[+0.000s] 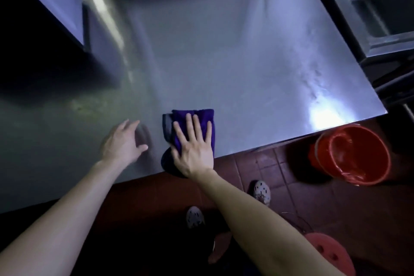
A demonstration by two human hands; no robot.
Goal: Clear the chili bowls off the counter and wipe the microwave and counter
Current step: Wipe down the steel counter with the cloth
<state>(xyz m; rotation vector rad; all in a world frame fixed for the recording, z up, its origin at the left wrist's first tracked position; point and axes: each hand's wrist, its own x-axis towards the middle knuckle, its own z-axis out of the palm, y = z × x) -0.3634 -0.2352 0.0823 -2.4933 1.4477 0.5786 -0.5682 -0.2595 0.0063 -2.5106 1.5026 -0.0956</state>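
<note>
**Q:** Where the right hand (192, 143) lies flat, fingers straight, on the folded purple cloth (190, 119), what is the nearest hazard?

**A:** The cloth sits at the near edge of the steel counter (224, 51), and one lobe seems to hang past it. A stroke drawn toward the body could drag it off onto the floor tiles (280, 175).

**Q:** And the left hand (122, 141)?

**A:** It is unclenched, fingers loosely spread, holding nothing, just beside the cloth. Whether it touches the steel cannot be told. If it bears weight on a damp surface, it may slide.

**Q:** Farther out?

**A:** On the right side lie wet streaks (313, 78). A saturated cloth would smear rather than lift them, or push water over the corner above the red bucket (354, 157). The dark appliance (33, 29) at far left, probably the microwave, stands on the counter, so runoff could reach its base. No chili bowls are in view.
</note>
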